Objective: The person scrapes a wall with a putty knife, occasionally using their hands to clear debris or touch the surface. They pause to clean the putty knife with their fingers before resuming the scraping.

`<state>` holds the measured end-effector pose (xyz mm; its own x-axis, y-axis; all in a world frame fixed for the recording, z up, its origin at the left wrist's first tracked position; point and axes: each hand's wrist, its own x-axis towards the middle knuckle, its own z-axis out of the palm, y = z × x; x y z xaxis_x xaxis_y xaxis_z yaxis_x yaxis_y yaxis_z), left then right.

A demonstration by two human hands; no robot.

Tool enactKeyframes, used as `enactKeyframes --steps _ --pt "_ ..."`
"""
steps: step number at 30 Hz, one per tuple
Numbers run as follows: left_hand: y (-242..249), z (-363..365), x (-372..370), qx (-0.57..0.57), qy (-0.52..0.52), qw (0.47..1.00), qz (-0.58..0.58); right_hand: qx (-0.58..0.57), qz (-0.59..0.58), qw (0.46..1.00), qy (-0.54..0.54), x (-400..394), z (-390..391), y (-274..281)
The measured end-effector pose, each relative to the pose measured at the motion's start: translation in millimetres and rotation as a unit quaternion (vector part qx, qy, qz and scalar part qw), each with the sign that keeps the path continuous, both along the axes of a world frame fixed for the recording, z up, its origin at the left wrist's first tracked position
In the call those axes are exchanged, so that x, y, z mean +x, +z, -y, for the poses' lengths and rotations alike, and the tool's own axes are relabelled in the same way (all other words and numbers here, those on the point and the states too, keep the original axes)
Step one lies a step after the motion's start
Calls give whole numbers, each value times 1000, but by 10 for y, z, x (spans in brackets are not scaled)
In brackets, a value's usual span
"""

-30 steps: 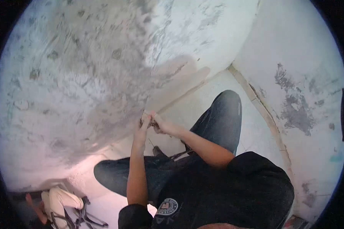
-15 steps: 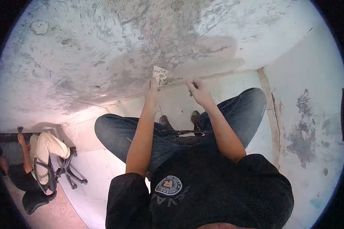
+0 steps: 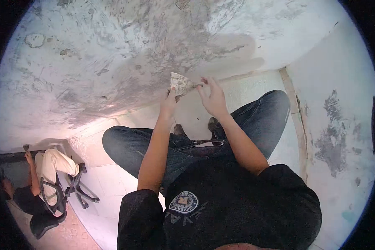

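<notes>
1. The wall (image 3: 112,62) fills most of what I see: pale, scuffed plaster with grey smears and small patches, curving round to a second stained wall (image 3: 333,125) on my right.
2. My dark shirt and my legs in jeans (image 3: 254,121) take up the lower middle, above a light floor (image 3: 108,183).
3. Down at the lower left another person sits in a black office chair (image 3: 71,191), one hand raised to a dark ledge.
4. My left hand (image 3: 168,106) is closed on the bottom of a scraper, thumb and fingers pinched round it.
5. My right hand (image 3: 212,98) is half open, fingers spread and curled, its fingertips touching the scraper's right edge; it grips nothing fully.
6. The scraper (image 3: 179,83), a small flat blade caked with dried filler, sits between both hands, right against the wall, close to where wall meets floor.
</notes>
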<state>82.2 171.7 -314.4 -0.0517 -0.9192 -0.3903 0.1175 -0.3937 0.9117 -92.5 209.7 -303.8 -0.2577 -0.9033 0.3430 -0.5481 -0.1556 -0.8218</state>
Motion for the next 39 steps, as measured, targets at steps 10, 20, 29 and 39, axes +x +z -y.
enactKeyframes --steps 10,20,29,39 --pt "92 -98 -107 13 -59 997 -42 47 -141 989 1 197 -132 -10" --pt "395 47 -334 -72 -114 986 100 57 -152 987 18 12 -46 71" --pt "1794 683 -526 -744 128 567 329 28 256 941 -219 -563 287 370" --pt "3493 1916 -789 -683 354 119 627 -72 391 840 -368 -1050 903 294"
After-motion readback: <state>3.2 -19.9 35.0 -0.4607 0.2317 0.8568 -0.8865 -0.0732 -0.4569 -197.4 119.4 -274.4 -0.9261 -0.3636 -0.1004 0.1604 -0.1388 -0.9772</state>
